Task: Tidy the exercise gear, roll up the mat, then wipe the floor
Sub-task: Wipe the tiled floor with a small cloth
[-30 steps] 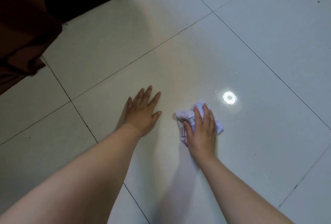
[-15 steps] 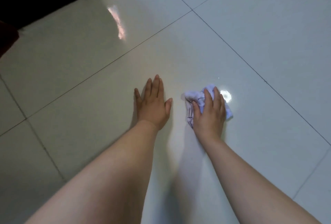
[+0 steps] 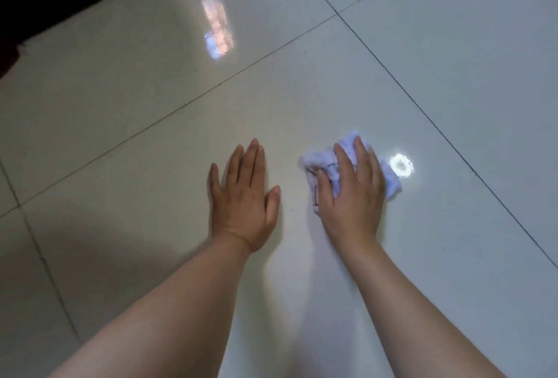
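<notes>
No text can be read; dark marks on the cloth (image 3: 320,162) are illegible

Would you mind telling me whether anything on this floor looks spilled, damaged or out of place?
Nothing stands out. The tiled floor shows no spill or crack; the bright ring and pale patch look like reflections. The right hand presses a crumpled white cloth on the tile, and the left hand rests flat beside it.

My only view: head camera, facing forward and steeply down, near the tiled floor (image 3: 422,75); left hand (image 3: 241,205) and right hand (image 3: 353,199) sit mid-frame.
</notes>
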A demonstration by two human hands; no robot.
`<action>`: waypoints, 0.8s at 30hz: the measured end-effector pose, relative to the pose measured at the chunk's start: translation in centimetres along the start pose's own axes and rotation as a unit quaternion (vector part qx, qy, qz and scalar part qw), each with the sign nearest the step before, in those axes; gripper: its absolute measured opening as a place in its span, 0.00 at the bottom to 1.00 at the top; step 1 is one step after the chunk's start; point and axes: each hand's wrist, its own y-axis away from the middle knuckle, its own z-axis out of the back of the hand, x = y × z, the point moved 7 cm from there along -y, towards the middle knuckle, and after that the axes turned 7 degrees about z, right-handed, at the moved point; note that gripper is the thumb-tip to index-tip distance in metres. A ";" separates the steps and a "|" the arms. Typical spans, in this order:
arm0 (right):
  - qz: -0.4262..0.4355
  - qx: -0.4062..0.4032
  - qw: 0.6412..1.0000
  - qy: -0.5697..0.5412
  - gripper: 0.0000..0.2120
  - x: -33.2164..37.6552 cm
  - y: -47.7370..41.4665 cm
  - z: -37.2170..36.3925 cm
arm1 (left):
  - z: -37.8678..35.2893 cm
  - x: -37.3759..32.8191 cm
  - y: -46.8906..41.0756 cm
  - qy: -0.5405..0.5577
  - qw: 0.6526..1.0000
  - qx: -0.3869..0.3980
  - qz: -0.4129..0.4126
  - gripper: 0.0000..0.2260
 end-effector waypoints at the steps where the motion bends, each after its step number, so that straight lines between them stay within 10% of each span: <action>1: 0.021 0.016 1.000 -0.007 0.21 -0.2 0.2 0.1 | 0.1 0.0 0.0 0.001 1.000 -0.002 0.000 0.30; 8: -0.045 0.006 0.998 -0.032 0.23 -2.4 -6.0 -0.5 | 0.0 0.0 0.0 -0.014 1.000 0.010 0.009 0.30; 16: 0.144 0.070 0.985 -0.061 0.21 1.7 -2.2 -1.4 | -0.1 0.1 -0.3 -0.003 1.000 -0.010 -0.006 0.29; 24: 0.002 0.032 0.997 -0.077 0.22 1.1 0.2 -0.2 | 0.9 0.4 -0.1 0.083 0.996 -0.009 -0.026 0.32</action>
